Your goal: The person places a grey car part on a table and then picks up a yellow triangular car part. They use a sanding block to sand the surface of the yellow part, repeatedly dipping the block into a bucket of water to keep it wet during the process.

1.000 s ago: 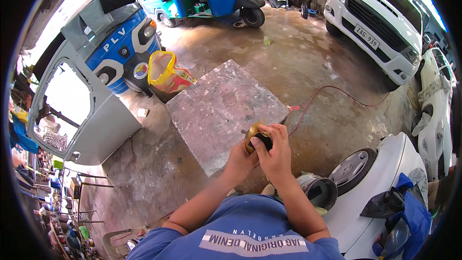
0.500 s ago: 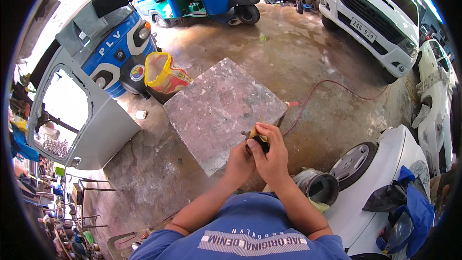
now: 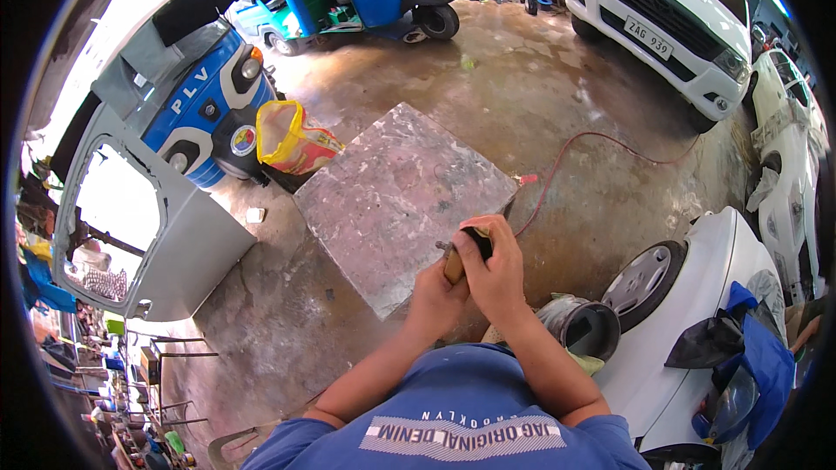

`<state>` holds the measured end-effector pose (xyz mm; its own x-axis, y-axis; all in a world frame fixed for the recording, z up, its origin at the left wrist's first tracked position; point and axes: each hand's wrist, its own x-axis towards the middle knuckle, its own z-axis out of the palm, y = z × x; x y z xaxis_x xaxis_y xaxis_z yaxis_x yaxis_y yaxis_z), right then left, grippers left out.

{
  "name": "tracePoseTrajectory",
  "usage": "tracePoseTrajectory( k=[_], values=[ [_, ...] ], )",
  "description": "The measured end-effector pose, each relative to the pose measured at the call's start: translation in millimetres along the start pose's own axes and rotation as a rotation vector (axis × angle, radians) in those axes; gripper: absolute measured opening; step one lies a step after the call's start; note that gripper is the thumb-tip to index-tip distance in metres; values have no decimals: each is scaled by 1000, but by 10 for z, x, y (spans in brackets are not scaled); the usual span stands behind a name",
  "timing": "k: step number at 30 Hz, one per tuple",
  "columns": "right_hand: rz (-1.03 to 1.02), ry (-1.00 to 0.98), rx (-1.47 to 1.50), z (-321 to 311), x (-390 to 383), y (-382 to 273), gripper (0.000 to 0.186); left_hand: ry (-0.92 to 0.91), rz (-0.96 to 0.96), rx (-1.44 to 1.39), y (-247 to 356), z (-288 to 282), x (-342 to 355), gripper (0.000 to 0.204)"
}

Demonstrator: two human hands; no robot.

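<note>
Floor (image 3: 522,87) spans the gap between white vehicle (image 3: 657,17) and square tabletop (image 3: 396,196).
By the tabletop's near-right edge, right hand (image 3: 493,263) and left hand (image 3: 436,298) grip a tan-and-black piece (image 3: 453,268) between them; tabletop contact cannot be determined.

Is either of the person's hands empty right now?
No, the left hand and right hand both grip the tan-and-black object.

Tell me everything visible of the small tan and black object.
The small tan and black object shows a tan side at left and a black part at right; material is unclear. It is tilted, gripped by the left hand below and the right hand at right, overlapping the mottled square tabletop's edge in view. A dark stub pokes out leftward, perhaps its own. The hands hide the rest.
</note>
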<state>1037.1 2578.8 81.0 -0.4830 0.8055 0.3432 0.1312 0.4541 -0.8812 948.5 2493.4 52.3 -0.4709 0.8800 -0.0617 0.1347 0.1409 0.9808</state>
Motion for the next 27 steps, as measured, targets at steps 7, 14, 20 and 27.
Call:
tracePoseTrajectory(
  k=[7, 14, 20, 27],
  values=[
    [0, 48, 89, 81, -30, -37, 30, -66, -22, 53, -218, -82, 40, 7],
    [285, 41, 236, 30, 19, -57, 37, 25, 142, 188, -217, -10, -132, 9],
    [349, 83, 728, 69, -60, -89, 33, 76, 170, 23, -58, -37, -110, 8],
    [259, 17, 339, 27, -79, -101, 32, 37, 152, 59, -69, -22, -132, 9]
  ],
)
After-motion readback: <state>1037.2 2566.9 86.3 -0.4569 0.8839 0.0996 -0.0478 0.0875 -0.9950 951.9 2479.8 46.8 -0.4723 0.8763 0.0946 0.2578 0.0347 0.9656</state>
